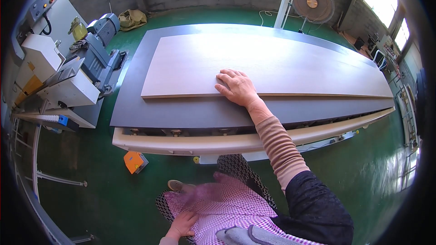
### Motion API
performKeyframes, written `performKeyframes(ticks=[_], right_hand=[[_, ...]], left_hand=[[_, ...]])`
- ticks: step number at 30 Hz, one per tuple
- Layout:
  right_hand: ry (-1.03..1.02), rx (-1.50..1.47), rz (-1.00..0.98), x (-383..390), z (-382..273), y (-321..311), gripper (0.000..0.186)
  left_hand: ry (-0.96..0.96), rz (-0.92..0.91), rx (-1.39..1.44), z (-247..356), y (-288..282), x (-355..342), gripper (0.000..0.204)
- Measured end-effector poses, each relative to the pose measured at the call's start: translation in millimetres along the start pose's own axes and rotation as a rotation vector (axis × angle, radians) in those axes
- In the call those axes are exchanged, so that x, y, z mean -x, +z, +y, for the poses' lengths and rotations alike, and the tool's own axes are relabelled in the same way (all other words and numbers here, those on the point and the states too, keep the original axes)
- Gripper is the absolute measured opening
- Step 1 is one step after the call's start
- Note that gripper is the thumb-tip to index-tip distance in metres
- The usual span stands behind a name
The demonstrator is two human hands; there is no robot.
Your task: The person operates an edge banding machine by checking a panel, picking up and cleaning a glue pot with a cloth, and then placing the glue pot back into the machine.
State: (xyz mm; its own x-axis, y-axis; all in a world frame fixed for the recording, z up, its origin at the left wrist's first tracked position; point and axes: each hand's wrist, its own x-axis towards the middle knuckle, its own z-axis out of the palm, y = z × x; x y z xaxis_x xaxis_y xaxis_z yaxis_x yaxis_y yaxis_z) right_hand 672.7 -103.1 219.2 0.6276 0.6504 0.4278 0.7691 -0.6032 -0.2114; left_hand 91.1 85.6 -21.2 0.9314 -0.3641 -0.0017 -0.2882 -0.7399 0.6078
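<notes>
In the head view, the right hand (236,88) lies palm down on a long pale panel (290,66), near the panel's front edge and nearer its left end than its right; the fingers are gently bent and close together, with the thumb set apart from them, and a greyish patch shows in the gap, so I cannot tell whether something small is held under the palm. The panel spreads beyond this hand and to both sides of it, lying flat on a larger dark grey board (177,114), a strip of which shows just on the near side of the hand, under the wrist. Nearer the body than that strip, below the forearm, runs a cream rounded rail (190,143). The left hand (183,223) is well apart from the panel, low and to the left of the right hand, resting against a checked apron (227,218); its fingers are partly curled, and I cannot tell whether they grip the fabric. Ahead of the left hand and to its left, an orange box (134,161) sits on the green floor (109,186). Well to the left of the right hand stands a machine with a grey motor (104,28); far beyond it, to the right, is a round fan (312,2).
</notes>
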Motion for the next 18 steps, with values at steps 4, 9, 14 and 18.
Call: performKeyframes(ticks=[4, 9, 14, 18], right_hand=[[0.009, 0.009, -0.002, 2.7, 6.2, 2.0, 0.057], [0.002, 0.012, -0.008, -1.7, -0.3, -0.7, 0.057], [0.012, 0.018, -0.019, -0.8, 2.2, 0.6, 0.058], [0.016, 0.026, -0.018, -0.4, 0.8, 0.7, 0.057]], left_hand=[[-0.008, -0.021, 0.002, -1.7, -0.2, -1.8, 0.098], [-0.004, -0.019, -0.007, -4.1, 5.4, 2.1, 0.1], [-0.002, -0.02, 0.001, -3.5, 3.9, 0.3, 0.101], [-0.012, -0.026, 0.009, -2.5, 3.2, 1.0, 0.101]])
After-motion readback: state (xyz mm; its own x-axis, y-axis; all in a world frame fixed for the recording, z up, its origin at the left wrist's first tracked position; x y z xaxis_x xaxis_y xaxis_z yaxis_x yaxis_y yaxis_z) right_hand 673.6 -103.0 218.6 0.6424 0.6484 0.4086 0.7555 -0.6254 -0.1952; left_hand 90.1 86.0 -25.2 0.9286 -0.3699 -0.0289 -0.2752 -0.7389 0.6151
